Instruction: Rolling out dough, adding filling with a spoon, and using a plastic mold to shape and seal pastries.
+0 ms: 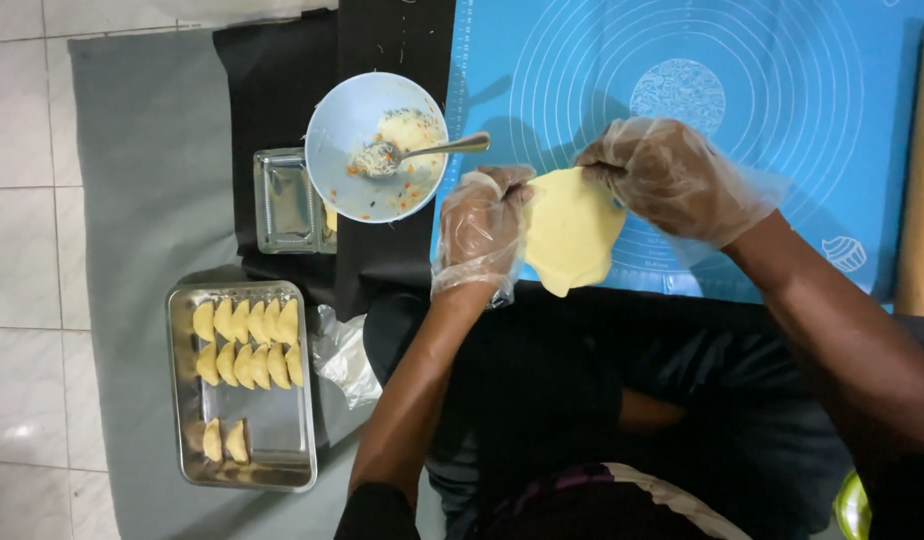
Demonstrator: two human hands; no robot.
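Above a blue mat, the gloved left hand and right hand pinch a dough round by opposite edges, held flat, the filling bowl and tray of dumplings within reach.

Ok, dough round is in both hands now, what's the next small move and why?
Probably free the right hand and reach for the spoon in the bowl. The dough round shows no filling, the left hand already holds one edge, and the spoon rests in the remaining filling.
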